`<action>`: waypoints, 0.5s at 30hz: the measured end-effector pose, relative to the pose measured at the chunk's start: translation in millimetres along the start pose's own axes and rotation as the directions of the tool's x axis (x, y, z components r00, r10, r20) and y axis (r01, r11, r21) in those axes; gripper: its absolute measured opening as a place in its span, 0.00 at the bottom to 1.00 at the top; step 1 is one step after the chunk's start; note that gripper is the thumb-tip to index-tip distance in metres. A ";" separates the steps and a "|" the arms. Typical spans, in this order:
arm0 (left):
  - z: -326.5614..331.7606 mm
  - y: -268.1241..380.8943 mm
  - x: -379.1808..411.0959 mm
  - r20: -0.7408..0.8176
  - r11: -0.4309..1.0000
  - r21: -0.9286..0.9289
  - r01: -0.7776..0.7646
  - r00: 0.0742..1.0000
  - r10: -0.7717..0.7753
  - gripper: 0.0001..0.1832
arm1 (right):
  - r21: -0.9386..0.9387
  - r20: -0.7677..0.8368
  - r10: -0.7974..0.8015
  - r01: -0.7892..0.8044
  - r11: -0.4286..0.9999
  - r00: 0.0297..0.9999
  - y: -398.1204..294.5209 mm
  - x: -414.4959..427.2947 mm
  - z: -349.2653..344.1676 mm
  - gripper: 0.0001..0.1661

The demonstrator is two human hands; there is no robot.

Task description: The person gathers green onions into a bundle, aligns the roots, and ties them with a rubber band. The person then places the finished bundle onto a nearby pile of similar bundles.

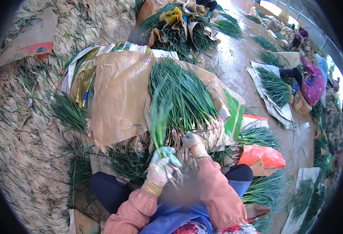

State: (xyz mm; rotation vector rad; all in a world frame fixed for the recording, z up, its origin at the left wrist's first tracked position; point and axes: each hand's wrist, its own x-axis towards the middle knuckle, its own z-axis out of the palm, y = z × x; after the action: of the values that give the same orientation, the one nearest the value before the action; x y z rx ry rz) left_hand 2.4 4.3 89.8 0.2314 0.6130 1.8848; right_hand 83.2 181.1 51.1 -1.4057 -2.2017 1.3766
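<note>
My left hand (161, 165), in a pale, soiled work glove, is closed round a small bunch of green onions (158, 125). Their leaves point up and away from me; the roots hang below my fingers. My right hand (195, 144), gloved as well, is at the root ends of a large spread pile of green onions (180, 93). Whether its fingers hold any stalks cannot be told. The pile lies on brown sheeting (121, 96), with pinkish bulbs and pale roots towards me.
Cut root waste (28, 146) heaps up at the left. Wrapped onion bundles (186, 38) stand beyond the pile. A red-orange bag (261, 159) lies by my right knee. Across the wet floor (235, 61), a person in a purple top (313, 80) sits beside more onions (274, 86).
</note>
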 end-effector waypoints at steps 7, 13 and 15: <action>-39.0 -11.0 34.6 -0.418 0.816 0.506 0.280 0.907 -0.052 0.16 | -0.024 0.236 -0.401 0.417 0.908 0.885 -4.6 -78.0 12.5 0.18; -57.4 -27.8 6.8 -0.429 0.831 0.491 0.263 0.903 -0.033 0.15 | 0.364 0.404 0.126 -0.286 0.886 0.906 -22.9 -60.7 40.7 0.20; -54.6 -26.3 -0.7 -0.476 0.860 0.451 0.238 0.879 0.007 0.14 | 0.491 0.172 -0.100 0.003 0.871 0.980 -18.5 -54.6 51.3 0.13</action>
State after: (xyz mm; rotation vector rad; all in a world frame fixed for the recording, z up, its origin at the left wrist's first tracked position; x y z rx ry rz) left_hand 0.3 -5.6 30.1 0.0633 1.4227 1.6298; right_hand 71.1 104.9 53.6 -1.0553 -1.7776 1.9445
